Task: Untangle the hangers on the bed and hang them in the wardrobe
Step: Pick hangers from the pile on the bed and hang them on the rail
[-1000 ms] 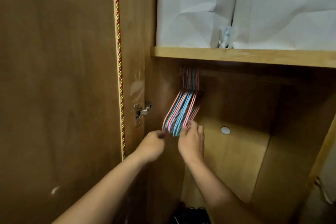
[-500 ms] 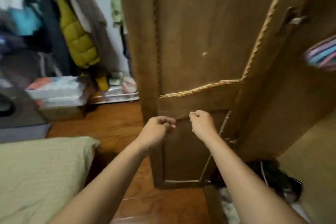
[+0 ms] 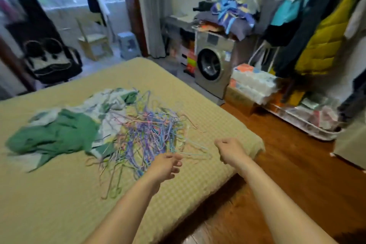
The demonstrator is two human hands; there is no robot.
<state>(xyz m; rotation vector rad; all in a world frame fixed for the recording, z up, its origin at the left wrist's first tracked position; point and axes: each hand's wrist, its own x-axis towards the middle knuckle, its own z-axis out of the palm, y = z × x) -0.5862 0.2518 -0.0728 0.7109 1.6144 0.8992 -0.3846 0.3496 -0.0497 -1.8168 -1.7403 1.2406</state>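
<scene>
Bedroom clutter fills the far side: a washing machine [image 3: 213, 67] at about one o'clock, coats on a rack at two o'clock, a chair near the window at eleven. Nearer, a bed [image 3: 59, 194] with a yellow-green checked cover takes up the left and middle of the view, with wooden floor [image 3: 287, 174] to its right.

A large tangle of thin coloured hangers [image 3: 146, 134], mostly purple, blue and pink, lies on the bed at about twelve o'clock from the hands, partly over a green and white cloth [image 3: 65, 130] at ten o'clock. Judging by the size of that heap, most of the untangling and hanging is left to do; the wardrobe is not in view.

The left hand [image 3: 165, 166] reaches over the near edge of the pile, fingers loosely curled and holding nothing, with a pale blue hanger just beyond its fingertips. The right hand [image 3: 230, 149] hovers at the bed's corner, just right of the pile, fingers loosely curled and empty as far as the blur allows.
</scene>
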